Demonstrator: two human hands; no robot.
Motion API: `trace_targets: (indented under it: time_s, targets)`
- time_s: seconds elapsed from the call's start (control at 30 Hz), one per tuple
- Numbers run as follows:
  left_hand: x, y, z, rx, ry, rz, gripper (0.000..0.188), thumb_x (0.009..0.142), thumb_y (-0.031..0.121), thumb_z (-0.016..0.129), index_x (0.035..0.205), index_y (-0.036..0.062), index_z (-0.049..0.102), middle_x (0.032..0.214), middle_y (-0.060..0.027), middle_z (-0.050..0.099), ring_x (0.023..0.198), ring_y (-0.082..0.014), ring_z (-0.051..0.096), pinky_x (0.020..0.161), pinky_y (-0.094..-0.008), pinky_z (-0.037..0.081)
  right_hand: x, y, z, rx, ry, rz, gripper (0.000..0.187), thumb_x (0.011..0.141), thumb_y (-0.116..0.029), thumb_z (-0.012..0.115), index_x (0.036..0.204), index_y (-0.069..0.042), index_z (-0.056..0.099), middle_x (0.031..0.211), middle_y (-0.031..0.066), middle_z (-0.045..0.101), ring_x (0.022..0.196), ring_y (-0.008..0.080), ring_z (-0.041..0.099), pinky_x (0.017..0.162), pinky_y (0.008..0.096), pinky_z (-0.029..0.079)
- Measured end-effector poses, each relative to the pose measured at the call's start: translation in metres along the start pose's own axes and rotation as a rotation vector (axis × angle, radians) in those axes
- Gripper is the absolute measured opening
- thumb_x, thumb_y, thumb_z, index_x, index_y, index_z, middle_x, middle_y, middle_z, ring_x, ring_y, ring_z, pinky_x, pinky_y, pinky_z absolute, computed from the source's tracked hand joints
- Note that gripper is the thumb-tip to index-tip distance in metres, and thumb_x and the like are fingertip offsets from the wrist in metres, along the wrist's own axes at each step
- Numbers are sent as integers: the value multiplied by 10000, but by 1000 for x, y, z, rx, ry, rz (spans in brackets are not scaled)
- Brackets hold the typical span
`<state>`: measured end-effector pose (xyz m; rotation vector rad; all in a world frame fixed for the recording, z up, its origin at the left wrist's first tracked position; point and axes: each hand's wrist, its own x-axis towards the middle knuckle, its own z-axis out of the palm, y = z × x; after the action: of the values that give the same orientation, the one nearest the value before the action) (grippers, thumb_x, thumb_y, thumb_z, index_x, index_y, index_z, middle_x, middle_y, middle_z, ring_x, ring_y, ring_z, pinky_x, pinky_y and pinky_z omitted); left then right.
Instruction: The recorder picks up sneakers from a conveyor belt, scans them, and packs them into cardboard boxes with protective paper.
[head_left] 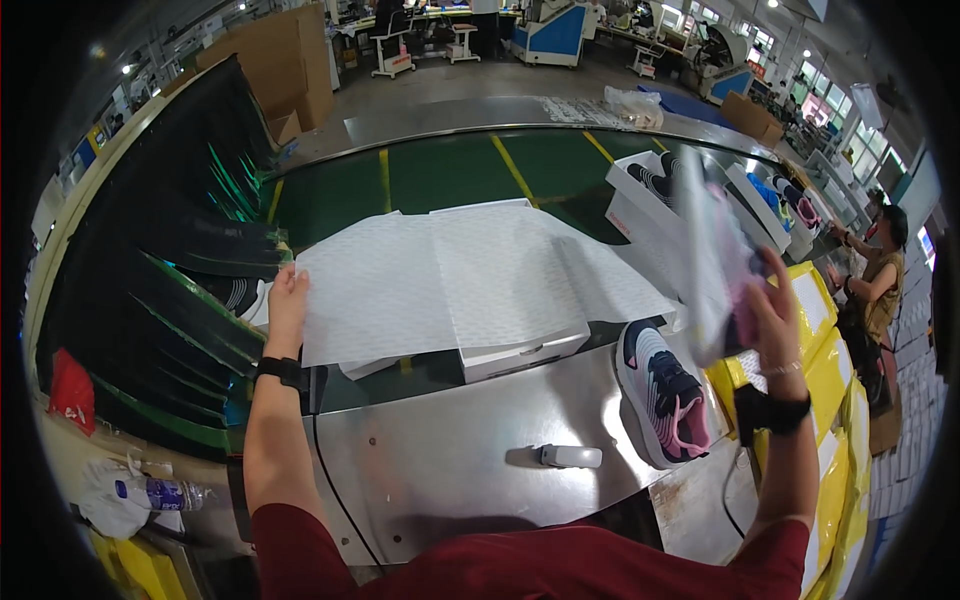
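With fingers pinched, my left hand (288, 305) grips the left edge of a sheet of white tissue paper (400, 285). The sheet spreads over a white shoebox (525, 355) on the green conveyor belt, hiding most of that box. On the right, my right hand (775, 320) is wrapped round a sneaker (712, 270), raised and smeared by motion, its white sole turned toward the paper. A dark blue and pink sneaker (662, 395) rests on the metal table below it. Nearby on the metal lies a small white device (572, 457).
Dark strip curtains (160, 280) hang over the belt's left end, with part of a shoe (240, 295) showing beneath. Open boxes with sneakers (650, 190) stand on the belt at right. Yellow-wrapped packages (825, 400) are stacked beside my right arm. A co-worker (885, 270) stands far right.
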<state>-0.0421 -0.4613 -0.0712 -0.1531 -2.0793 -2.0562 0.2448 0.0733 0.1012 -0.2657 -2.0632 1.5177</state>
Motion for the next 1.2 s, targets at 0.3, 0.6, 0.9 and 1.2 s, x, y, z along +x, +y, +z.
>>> trace_targets:
  time_s: [0.3,0.6,0.9,1.2]
  targets:
    - [-7,1,13,-59,73,-21,246,885,83,543,1103,-14,483,952,-45,588,847,-86,516,768,-217,402,52,111,247,191,-227,2,529,816,-12,535,1308,3,343,931,124,590,798,136,568,725,248,464]
    - [-21,68,63,-342,-15,-68,249,902,78,512,1136,-5,496,1010,-54,596,884,-97,544,806,-226,416,29,157,284,213,-498,503,655,828,20,533,1396,-56,216,1129,119,536,966,178,537,836,281,434]
    - [-37,136,163,-753,-585,-304,305,907,125,530,1185,8,480,1071,-97,562,884,-143,588,748,-284,486,18,142,292,-536,-807,253,621,844,-196,501,1366,-26,210,1024,296,575,973,432,552,867,439,425]
    - [-60,56,210,660,-810,616,586,750,285,701,1238,38,489,1223,-181,480,1152,-299,451,965,-389,368,-7,113,187,-600,-731,-632,258,750,-159,585,968,-21,598,939,157,612,928,359,554,829,425,435]
